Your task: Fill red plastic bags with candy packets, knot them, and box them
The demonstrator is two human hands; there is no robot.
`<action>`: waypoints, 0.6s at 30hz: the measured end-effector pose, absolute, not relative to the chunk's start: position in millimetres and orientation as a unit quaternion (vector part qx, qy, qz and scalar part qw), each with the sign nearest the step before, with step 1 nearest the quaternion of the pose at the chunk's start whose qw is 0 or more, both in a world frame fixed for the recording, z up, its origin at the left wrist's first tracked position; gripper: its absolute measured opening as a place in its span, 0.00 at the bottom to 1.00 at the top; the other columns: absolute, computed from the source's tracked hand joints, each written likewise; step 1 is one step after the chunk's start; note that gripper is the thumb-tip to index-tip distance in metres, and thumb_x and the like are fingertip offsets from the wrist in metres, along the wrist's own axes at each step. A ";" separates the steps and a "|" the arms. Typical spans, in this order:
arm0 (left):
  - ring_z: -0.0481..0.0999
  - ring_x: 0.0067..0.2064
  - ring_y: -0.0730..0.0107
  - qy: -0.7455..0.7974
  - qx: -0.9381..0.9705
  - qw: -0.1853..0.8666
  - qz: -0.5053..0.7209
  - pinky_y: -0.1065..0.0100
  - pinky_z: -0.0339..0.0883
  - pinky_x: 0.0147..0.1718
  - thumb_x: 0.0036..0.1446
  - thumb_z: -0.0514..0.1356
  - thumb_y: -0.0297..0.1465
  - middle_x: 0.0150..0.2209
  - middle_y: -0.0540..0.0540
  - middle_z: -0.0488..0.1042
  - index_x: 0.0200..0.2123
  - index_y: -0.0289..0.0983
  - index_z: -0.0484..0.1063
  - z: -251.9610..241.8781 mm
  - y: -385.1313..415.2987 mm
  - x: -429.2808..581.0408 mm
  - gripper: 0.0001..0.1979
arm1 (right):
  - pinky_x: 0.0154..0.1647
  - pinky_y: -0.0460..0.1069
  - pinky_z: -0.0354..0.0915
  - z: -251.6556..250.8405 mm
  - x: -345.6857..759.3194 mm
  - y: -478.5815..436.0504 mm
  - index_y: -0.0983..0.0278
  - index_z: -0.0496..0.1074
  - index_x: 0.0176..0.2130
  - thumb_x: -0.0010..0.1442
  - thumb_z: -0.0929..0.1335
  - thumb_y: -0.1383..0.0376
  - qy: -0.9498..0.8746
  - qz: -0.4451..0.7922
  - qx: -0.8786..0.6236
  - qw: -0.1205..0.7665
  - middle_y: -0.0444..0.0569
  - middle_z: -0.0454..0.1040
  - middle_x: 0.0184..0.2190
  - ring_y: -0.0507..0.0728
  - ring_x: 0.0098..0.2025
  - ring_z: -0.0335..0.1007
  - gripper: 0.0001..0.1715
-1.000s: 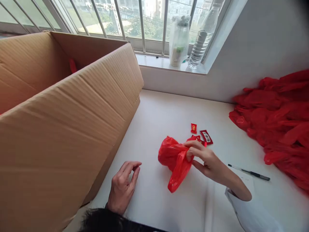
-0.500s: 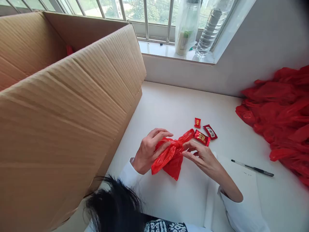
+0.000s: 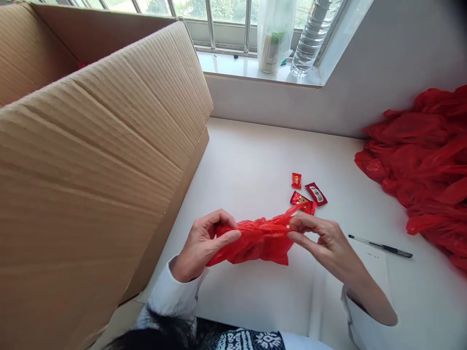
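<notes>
Head view, nearest first: the small red bag (image 3: 255,240) is held just above the white table (image 3: 255,155), stretched sideways between both hands. The left hand (image 3: 202,243) pinches one twisted end of the red bag between thumb and fingers. The right hand (image 3: 324,238) pinches the other end, thumb and forefinger closed on the drawn-out plastic. A bunched knot shows in the middle of the red bag's upper edge, and the bag's body sags below it.

By the look of it, the step in hand is pulling a knot tight. Finishing it would call for an even pull from both sides, with neither pinch slipping and the thin plastic not tearing.

Just behind the red bag, by its right end, lie three small red sweets (image 3: 315,193), the nearest almost touching the plastic. To the right of the red bag a black pen (image 3: 379,246) lies near a white sheet (image 3: 372,272). Left of the red bag stands a large open cardboard box (image 3: 91,160). Far right of it is a heap of red bags (image 3: 426,160). Well behind it, on the windowsill (image 3: 237,65), stand a jar in clear plastic (image 3: 273,34) and a water bottle (image 3: 310,34).
</notes>
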State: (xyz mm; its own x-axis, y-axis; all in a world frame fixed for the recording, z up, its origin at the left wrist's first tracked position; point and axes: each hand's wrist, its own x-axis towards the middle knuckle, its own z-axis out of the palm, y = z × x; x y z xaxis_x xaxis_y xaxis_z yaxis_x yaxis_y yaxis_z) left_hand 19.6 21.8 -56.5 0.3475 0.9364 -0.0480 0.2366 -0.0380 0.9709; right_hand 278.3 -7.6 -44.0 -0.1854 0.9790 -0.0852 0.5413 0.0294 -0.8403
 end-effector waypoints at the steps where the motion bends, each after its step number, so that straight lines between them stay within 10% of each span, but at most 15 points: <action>1: 0.67 0.27 0.76 0.471 0.623 0.514 0.355 0.74 0.64 0.25 0.58 0.60 0.36 0.27 0.53 0.66 0.30 0.37 0.65 -59.3 19.1 12.5 0.09 | 0.30 0.46 0.58 -43.7 285.5 -10.3 0.61 0.64 0.29 0.62 0.64 0.60 -0.659 0.389 -0.582 0.274 0.42 0.66 0.28 0.51 0.32 0.62 0.10; 8: 0.69 0.37 0.71 0.533 0.634 0.428 0.362 0.69 0.65 0.38 0.56 0.62 0.33 0.36 0.50 0.68 0.35 0.40 0.67 -59.5 -5.3 -15.6 0.06 | 0.36 0.49 0.67 -50.9 318.8 -22.9 0.58 0.66 0.42 0.64 0.62 0.56 -0.712 0.364 -0.584 0.140 0.46 0.72 0.40 0.55 0.39 0.69 0.10; 13: 0.60 0.59 0.53 0.463 0.832 0.120 0.281 0.51 0.57 0.56 0.54 0.64 0.26 0.54 0.42 0.67 0.56 0.43 0.63 -38.0 -8.1 8.7 0.26 | 0.55 0.58 0.64 -35.2 283.0 -10.5 0.53 0.53 0.63 0.58 0.69 0.56 -0.799 0.262 -0.506 0.192 0.52 0.60 0.60 0.63 0.61 0.56 0.37; 18: 0.70 0.50 0.57 0.429 0.860 0.088 0.262 0.52 0.63 0.50 0.62 0.55 0.25 0.50 0.42 0.74 0.53 0.41 0.67 -48.7 12.2 31.7 0.17 | 0.48 0.54 0.67 -35.0 237.2 9.2 0.57 0.63 0.56 0.62 0.66 0.63 -0.790 0.285 -0.496 0.222 0.50 0.70 0.49 0.59 0.50 0.66 0.23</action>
State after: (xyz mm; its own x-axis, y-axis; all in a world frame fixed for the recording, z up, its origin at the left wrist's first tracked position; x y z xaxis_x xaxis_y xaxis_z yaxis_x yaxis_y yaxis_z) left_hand 31.7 12.2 -48.7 0.4944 0.7841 0.3751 0.6919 -0.6162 0.3763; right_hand 237.2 9.2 -35.0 -0.4094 0.9098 0.0675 0.6572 0.3454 -0.6699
